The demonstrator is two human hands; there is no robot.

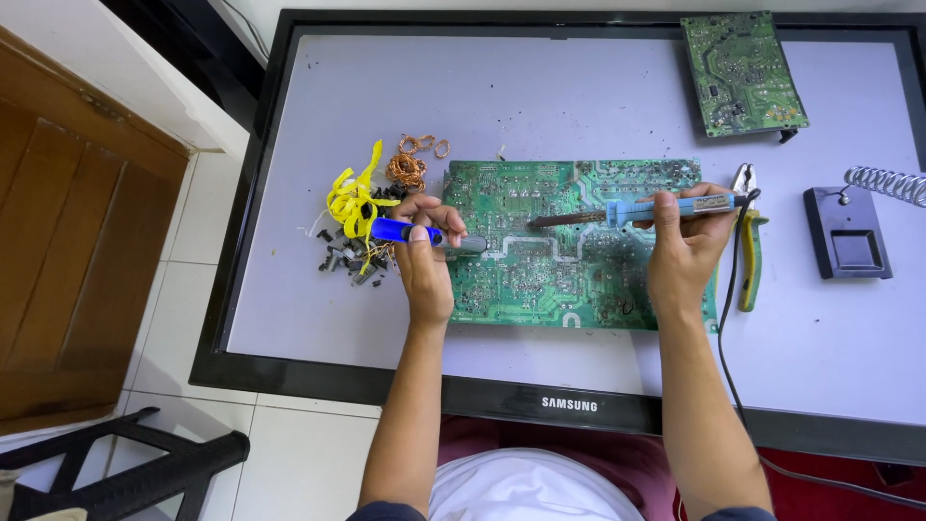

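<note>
Overhead, head view, items as they are lying:

Large green circuit board (569, 246): lying flat, solder side up, mid-surface on the pale back of a flat screen (540, 96) that is serving as the surface. Judged stiff, light and brittle, with prickly pin ends; best held by its bare edges, never by the traces.

Soldering iron (637, 210): blue-handled, corded, the right hand (683, 253) clamping around the grip, its tip touching the board. Judged hot at the metal end; only the handle is safe to hold.

Blue-barrelled desoldering pump (410, 232): the left hand (424, 259) closing around it, its nozzle resting on the board's left part. Light, rigid plastic.

Also lying about: yellow tape scraps (352, 198), copper wire coils (410, 166), dark loose components (347, 259), yellow-handled pliers (749, 251), iron stand (849, 243), second green board (743, 72) at the far right.
</note>
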